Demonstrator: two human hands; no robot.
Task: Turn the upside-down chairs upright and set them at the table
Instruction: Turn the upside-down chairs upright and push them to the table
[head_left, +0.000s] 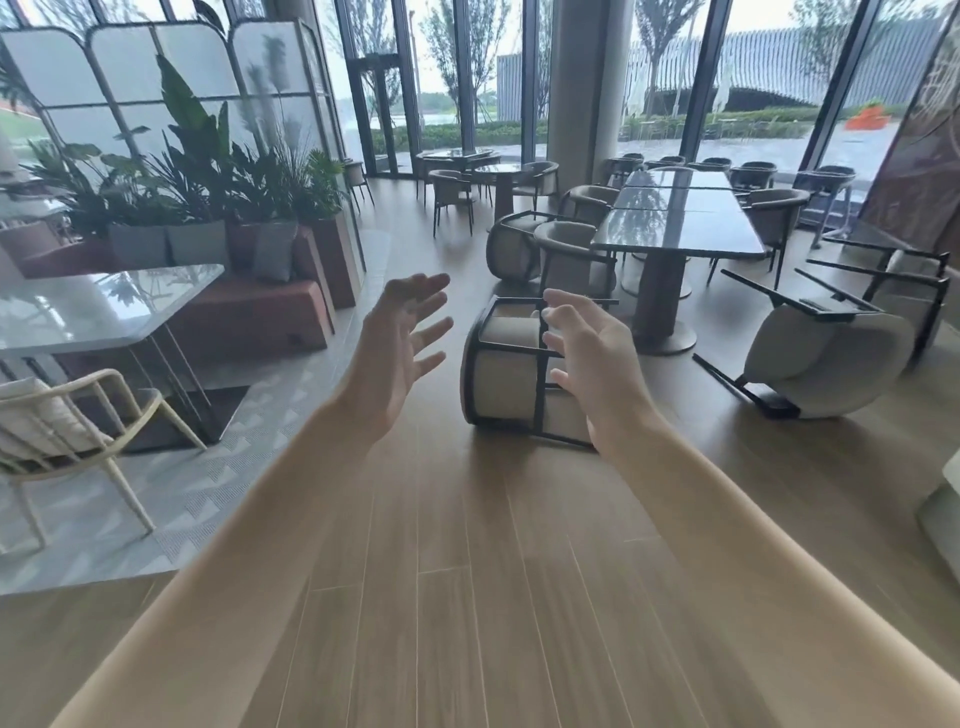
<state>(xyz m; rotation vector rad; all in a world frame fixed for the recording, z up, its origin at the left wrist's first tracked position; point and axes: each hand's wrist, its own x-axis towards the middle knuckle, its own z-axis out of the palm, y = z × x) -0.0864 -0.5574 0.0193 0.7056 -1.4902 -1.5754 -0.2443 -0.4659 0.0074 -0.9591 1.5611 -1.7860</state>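
Note:
A beige chair with a black frame (506, 371) lies overturned on the wood floor ahead of me. My left hand (400, 348) is stretched out to its left, fingers spread, holding nothing. My right hand (592, 364) reaches in front of the chair's right side with fingers loosely bent, empty, and hides part of the frame. A second overturned chair (826, 358) lies to the right with its black legs pointing up and left. A third tipped chair (511, 249) lies behind, near the long dark table (680, 228).
Upright chairs (574, 260) stand round the long table and its pedestal base (662, 317). A white table (98, 306) and a cream chair (67, 421) stand at left, with planters (197, 208) behind. Further tables stand near the glass wall.

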